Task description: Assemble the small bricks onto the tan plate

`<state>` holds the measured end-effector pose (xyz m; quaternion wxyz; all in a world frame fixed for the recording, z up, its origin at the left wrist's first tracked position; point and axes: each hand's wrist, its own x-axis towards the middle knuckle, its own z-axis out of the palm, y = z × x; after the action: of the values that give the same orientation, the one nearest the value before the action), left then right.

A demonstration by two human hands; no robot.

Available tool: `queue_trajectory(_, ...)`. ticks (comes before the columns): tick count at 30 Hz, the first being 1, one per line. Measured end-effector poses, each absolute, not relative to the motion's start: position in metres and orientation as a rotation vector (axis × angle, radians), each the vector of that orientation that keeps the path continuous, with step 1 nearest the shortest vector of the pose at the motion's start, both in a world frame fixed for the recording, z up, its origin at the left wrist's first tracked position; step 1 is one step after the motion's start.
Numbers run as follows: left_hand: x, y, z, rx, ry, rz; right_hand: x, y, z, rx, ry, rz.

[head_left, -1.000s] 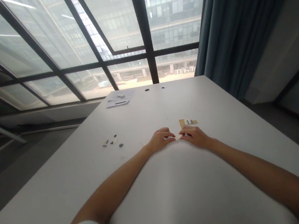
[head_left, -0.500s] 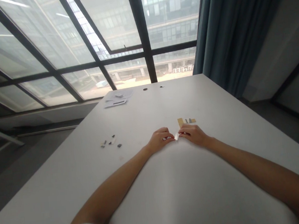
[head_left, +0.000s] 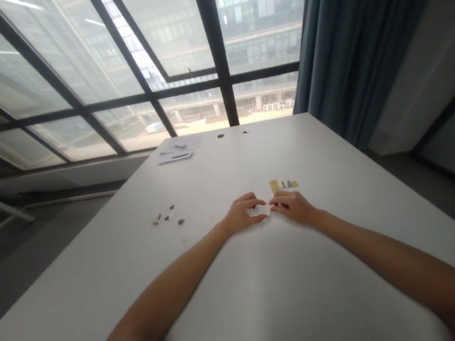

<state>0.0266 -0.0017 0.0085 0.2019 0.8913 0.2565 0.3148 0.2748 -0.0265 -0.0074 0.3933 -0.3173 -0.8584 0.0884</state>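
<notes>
White piece (head_left: 267,210) sits between left hand (head_left: 241,215) and right hand (head_left: 295,207).

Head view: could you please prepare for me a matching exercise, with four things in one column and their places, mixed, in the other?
Things
1. papers
2. yellow piece
3. small pale piece
4. small dark pieces

Places
A. between the fingertips of the left hand and the right hand
B. scattered to the left of the left hand, roughly level with it
C. just beyond the right hand
D. at the far left of the table

Pairs: 1-D, 2-C, 3-A, 4-B.
</notes>
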Motion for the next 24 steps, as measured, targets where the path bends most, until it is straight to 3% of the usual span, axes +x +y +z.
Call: queue_trajectory(24, 0.0305, -0.0072, 0.0115, 2.46, 0.756, 0.938, 0.2714, -0.0358, 0.0022, -0.807, -2.192, 0.151)
